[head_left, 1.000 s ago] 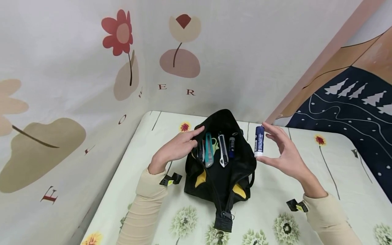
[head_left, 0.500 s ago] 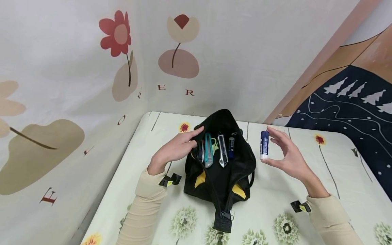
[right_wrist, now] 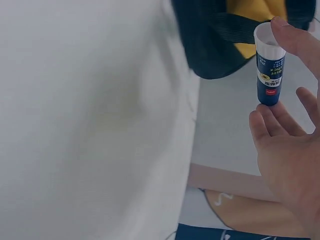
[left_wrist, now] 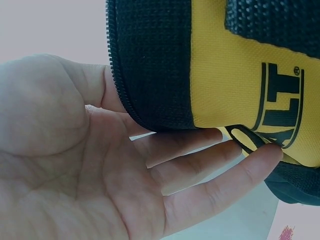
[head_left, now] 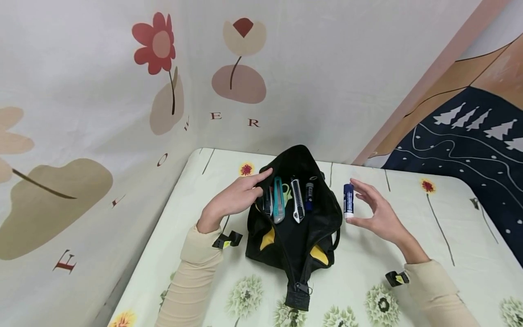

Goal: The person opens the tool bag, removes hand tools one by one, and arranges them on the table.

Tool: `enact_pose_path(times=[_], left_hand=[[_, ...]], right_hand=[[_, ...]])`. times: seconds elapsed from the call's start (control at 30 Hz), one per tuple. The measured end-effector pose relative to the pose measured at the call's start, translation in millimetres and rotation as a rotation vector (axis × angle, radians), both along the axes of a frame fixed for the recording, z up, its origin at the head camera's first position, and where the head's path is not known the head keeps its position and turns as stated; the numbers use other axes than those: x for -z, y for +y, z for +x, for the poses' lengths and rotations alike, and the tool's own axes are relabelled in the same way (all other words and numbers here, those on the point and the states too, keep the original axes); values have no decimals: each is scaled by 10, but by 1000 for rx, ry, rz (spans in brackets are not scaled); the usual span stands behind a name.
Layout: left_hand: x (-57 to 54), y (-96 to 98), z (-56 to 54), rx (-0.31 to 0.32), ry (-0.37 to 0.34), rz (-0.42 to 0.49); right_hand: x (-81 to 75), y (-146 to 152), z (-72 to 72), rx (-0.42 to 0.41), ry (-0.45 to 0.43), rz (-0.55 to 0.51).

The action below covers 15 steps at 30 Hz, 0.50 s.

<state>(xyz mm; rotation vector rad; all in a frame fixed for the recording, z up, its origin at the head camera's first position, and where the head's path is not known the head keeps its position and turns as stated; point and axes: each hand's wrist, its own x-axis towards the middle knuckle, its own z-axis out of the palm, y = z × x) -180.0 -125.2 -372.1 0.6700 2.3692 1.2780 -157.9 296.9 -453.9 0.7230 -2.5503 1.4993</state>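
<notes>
A black and yellow tool bag (head_left: 300, 243) stands unzipped in the head view. My left hand (head_left: 234, 197) pinches its left rim, the fingers (left_wrist: 215, 195) lying along the yellow outer side in the left wrist view. Right of the bag, my right hand (head_left: 380, 215) holds a blue glue stick (head_left: 348, 201) by its two ends between thumb and fingertips, white end down. The right wrist view shows the same glue stick (right_wrist: 270, 75) apart from the bag. Inside lie a teal utility knife (head_left: 278, 200), a silver and black utility knife (head_left: 298, 200), green scissors (head_left: 287, 192) and another glue stick (head_left: 309, 196).
Another item at the bag's left inner wall (head_left: 268, 202) is partly hidden. The bag rests on a flower-printed tablecloth (head_left: 359, 281). Printed fabric walls (head_left: 302, 81) rise behind and to the left of the table. A zipper tail (head_left: 297, 297) points toward the near edge.
The right hand with the glue stick shifts away from the bag, then slightly back toward it and lower in the head view. The left hand and the bag stay in place.
</notes>
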Motion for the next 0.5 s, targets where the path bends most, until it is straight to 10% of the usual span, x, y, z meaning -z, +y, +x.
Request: enact_pose_path(times=[0.5], left_hand=[[-12,0,6,3,0,-8]], right_hand=[[285,52,-42,-45,-90,34]])
